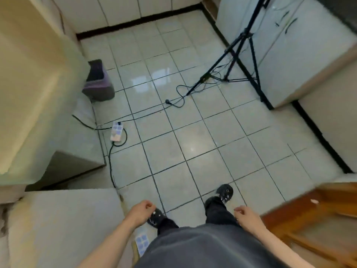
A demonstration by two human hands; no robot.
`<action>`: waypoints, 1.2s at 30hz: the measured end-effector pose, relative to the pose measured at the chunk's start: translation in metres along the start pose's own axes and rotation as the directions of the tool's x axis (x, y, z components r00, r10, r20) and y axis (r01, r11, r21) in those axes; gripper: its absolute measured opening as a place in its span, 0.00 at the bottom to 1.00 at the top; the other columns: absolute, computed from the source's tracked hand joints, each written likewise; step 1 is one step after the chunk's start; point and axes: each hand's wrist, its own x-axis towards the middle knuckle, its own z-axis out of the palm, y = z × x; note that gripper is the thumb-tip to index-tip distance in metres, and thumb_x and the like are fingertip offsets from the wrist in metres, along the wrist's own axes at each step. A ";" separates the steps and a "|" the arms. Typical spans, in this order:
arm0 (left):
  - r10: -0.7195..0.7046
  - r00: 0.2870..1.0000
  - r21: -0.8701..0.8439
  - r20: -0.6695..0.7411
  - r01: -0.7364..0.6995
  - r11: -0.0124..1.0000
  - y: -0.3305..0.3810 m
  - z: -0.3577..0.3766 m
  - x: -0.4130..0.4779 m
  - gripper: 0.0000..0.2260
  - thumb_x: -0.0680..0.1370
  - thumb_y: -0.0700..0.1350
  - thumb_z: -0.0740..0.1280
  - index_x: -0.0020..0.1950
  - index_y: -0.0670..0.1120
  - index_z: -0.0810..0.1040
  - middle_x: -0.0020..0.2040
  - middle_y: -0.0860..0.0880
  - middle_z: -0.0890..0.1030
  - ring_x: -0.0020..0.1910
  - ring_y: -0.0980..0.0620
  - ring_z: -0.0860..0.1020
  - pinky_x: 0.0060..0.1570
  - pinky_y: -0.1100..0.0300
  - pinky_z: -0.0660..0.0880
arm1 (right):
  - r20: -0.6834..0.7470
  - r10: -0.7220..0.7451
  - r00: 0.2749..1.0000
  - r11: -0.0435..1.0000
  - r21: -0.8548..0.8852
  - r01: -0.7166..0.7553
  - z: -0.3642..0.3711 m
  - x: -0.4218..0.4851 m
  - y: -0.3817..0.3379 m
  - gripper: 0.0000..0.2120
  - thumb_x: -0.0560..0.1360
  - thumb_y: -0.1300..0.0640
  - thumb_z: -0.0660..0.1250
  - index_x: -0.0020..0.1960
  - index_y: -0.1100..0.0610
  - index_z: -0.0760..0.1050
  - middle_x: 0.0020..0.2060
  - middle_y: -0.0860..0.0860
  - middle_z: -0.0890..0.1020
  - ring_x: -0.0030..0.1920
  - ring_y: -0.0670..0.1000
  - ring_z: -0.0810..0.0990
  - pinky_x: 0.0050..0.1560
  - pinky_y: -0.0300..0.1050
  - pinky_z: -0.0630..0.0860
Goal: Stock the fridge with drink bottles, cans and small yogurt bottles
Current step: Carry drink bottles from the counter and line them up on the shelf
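Observation:
No bottle, can or yogurt bottle shows in the head view. My left hand [140,210] hangs low at the bottom centre, fingers loosely curled, holding nothing. My right hand [246,213] hangs to the right of my legs, also loosely curled and empty. Both hands are above the tiled floor, beside my dark shoes. A tall pale appliance front [32,89] fills the left side; I cannot tell whether it is the fridge.
A black tripod [237,53] stands at the upper right with cables trailing across the floor. A white power strip [116,131] lies left of centre. A small dark bin [98,82] sits by the left wall. White cabinets [301,55] stand right; a wooden door [316,219] is lower right.

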 end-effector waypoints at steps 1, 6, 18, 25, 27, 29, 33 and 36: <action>-0.007 1.000 0.032 0.003 0.007 0.999 0.016 0.007 0.005 0.15 0.81 0.51 0.60 0.63 0.45 0.74 0.62 0.46 0.77 0.59 0.49 0.75 0.56 0.60 0.70 | 0.025 0.031 0.999 0.999 0.021 -0.031 -0.010 0.002 0.019 0.14 0.79 0.55 0.59 0.62 0.56 0.73 0.59 0.55 0.79 0.58 0.54 0.77 0.56 0.43 0.71; -0.031 0.999 0.224 0.027 0.024 0.974 0.115 0.045 0.031 0.14 0.81 0.50 0.59 0.62 0.45 0.74 0.62 0.46 0.77 0.62 0.48 0.75 0.55 0.62 0.68 | 0.063 0.105 0.993 0.986 0.124 -0.112 -0.085 0.023 0.098 0.14 0.79 0.53 0.59 0.63 0.55 0.72 0.60 0.52 0.77 0.59 0.51 0.75 0.59 0.42 0.71; 0.296 0.936 0.529 0.192 -0.352 0.772 0.443 0.111 0.056 0.17 0.80 0.52 0.60 0.66 0.47 0.72 0.62 0.47 0.77 0.61 0.48 0.75 0.59 0.59 0.70 | -0.093 0.325 0.941 0.794 0.567 -0.218 -0.211 0.068 0.222 0.13 0.80 0.55 0.58 0.61 0.58 0.74 0.58 0.54 0.79 0.57 0.53 0.76 0.58 0.45 0.71; 0.170 0.924 0.648 0.343 -0.364 0.669 0.568 0.132 0.123 0.11 0.80 0.50 0.60 0.55 0.45 0.77 0.53 0.46 0.79 0.49 0.51 0.75 0.51 0.59 0.70 | 0.051 0.443 0.895 0.585 0.741 -0.331 -0.231 0.093 0.266 0.08 0.79 0.56 0.61 0.56 0.56 0.75 0.53 0.52 0.81 0.49 0.48 0.79 0.54 0.42 0.76; 0.149 0.915 0.681 0.375 -0.380 0.626 0.618 0.142 0.149 0.11 0.80 0.47 0.60 0.42 0.43 0.76 0.44 0.44 0.78 0.41 0.51 0.74 0.42 0.59 0.68 | 0.065 0.487 0.871 0.535 0.766 -0.357 -0.250 0.104 0.284 0.05 0.79 0.56 0.61 0.52 0.53 0.75 0.53 0.52 0.81 0.47 0.47 0.78 0.49 0.39 0.74; 0.150 0.906 0.716 0.395 -0.406 0.569 0.681 0.156 0.168 0.14 0.80 0.46 0.59 0.36 0.44 0.73 0.40 0.44 0.77 0.39 0.49 0.73 0.40 0.60 0.66 | 0.099 0.544 0.833 0.483 0.774 -0.408 -0.278 0.116 0.303 0.05 0.80 0.55 0.60 0.52 0.53 0.74 0.54 0.52 0.80 0.51 0.49 0.79 0.50 0.39 0.73; 0.255 0.852 0.710 0.458 -0.523 0.472 0.820 0.193 0.181 0.13 0.80 0.47 0.60 0.47 0.38 0.77 0.47 0.39 0.80 0.51 0.42 0.78 0.50 0.56 0.71 | 0.127 0.637 0.761 0.364 0.820 -0.441 -0.354 0.132 0.328 0.12 0.80 0.53 0.59 0.60 0.55 0.74 0.58 0.53 0.79 0.54 0.49 0.77 0.55 0.41 0.71; 0.363 0.779 0.682 0.511 -0.624 0.381 0.923 0.219 0.177 0.16 0.81 0.50 0.60 0.65 0.43 0.72 0.63 0.42 0.77 0.61 0.44 0.75 0.59 0.58 0.69 | 0.038 0.679 0.733 0.337 0.871 -0.357 -0.417 0.151 0.340 0.11 0.80 0.52 0.59 0.59 0.52 0.74 0.54 0.49 0.78 0.52 0.47 0.76 0.56 0.41 0.71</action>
